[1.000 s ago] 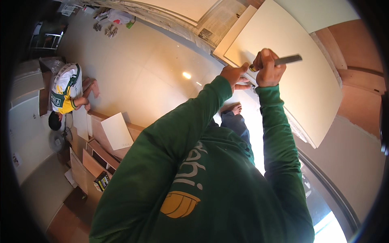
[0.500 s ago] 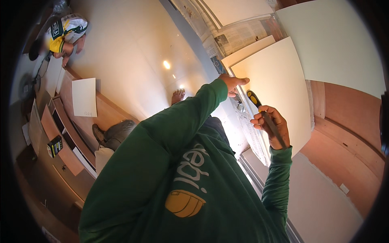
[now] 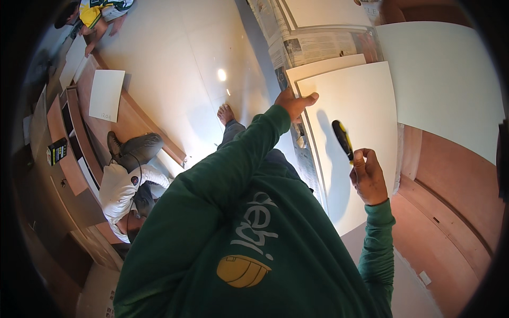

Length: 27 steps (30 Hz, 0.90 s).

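Observation:
My left hand [image 3: 292,103] grips the near left edge of a white panel [image 3: 366,106], thumb lying over its top and the fingers out of sight below the edge. A second white board [image 3: 331,66] lies under that panel and sticks out beyond it. Above the panel's right part, my right hand [image 3: 369,177] is closed around a file [image 3: 342,139]. Its black and yellow handle points up and away from me, casting a shadow on the panel. The file's blade is hidden behind my right hand.
Newspaper [image 3: 318,47] covers the surface around the boards. A pale green panel [image 3: 440,79] lies at the right, above brown wooden parts [image 3: 450,159]. At left, one person [image 3: 124,193] bends beside wooden drawers [image 3: 79,138]; another person [image 3: 98,16] crouches farther off. A white sheet [image 3: 107,95] rests on wood.
My right hand has turned the file and shifted slightly right, so its blade no longer shows. My left hand stays at the panel edge. The bent person at left has come further into view.

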Tool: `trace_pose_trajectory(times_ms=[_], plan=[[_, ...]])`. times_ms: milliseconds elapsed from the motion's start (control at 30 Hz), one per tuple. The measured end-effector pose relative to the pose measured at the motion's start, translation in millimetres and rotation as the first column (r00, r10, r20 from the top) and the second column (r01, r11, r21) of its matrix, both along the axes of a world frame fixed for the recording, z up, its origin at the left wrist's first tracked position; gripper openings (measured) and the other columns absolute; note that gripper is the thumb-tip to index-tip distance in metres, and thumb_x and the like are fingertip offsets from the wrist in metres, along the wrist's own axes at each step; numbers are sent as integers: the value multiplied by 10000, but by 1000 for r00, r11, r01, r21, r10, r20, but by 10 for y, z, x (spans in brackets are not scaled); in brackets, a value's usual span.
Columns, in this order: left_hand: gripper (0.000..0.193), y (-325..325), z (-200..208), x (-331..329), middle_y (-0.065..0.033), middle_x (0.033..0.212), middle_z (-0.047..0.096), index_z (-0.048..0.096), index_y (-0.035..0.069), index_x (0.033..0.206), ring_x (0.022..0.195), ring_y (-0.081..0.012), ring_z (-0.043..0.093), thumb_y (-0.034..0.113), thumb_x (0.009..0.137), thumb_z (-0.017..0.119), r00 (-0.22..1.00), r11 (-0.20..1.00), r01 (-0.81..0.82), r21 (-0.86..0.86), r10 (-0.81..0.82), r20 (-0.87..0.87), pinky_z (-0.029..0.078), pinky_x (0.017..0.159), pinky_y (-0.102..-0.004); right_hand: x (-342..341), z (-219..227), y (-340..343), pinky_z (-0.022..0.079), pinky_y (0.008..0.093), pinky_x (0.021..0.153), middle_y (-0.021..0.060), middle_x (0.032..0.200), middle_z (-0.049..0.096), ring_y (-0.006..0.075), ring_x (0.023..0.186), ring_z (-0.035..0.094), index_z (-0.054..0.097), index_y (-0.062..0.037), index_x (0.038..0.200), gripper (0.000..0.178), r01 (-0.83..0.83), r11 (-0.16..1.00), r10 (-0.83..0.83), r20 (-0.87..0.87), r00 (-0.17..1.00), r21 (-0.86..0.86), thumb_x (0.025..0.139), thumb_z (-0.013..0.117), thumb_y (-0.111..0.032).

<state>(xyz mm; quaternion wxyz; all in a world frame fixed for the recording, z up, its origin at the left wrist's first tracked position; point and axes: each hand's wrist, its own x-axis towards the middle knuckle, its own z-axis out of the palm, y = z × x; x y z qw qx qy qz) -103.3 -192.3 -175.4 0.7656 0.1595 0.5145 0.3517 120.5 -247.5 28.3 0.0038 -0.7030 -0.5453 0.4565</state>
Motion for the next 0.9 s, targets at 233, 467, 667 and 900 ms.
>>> trace_pose_trajectory(times_ms=[233, 467, 667, 900], plan=[[726, 28, -41, -29, -133, 1337, 685, 578, 95, 1467, 1225, -290, 678, 489, 908, 822, 997, 997, 75, 35, -76, 22, 603, 972, -504, -26, -358, 314, 552, 487, 626, 196, 683, 669, 394, 677, 709, 556, 12, 1039, 311, -483, 868, 428, 318, 846, 116, 1092, 574, -294], [733, 76, -98, -88, -166, 1305, 683, 589, 67, 1461, 1182, -292, 700, 509, 916, 800, 989, 987, 146, 61, -145, -12, 646, 925, -431, -477, -409, 641, 562, 562, 701, 263, 791, 710, 468, 748, 711, 575, 10, 1018, 371, -666, 723, 625, 584, 518, -183, 1104, 506, -344], [685, 137, -171, -120, -180, 1134, 743, 667, 14, 1336, 894, -263, 753, 495, 876, 829, 984, 985, 172, -25, -173, -38, 648, 790, -369, -729, -444, 645, 574, 564, 724, 255, 776, 717, 463, 746, 718, 544, 6, 1034, 369, -628, 734, 637, 582, 505, -258, 1109, 491, -351], [723, 120, -154, -180, -203, 1171, 731, 639, 4, 1381, 955, -284, 756, 478, 873, 838, 989, 988, 140, 73, -143, 48, 647, 796, -375, -807, -507, 608, 579, 562, 715, 251, 788, 723, 457, 744, 723, 526, 4, 1034, 366, -593, 741, 639, 602, 479, -315, 1116, 472, -348]])
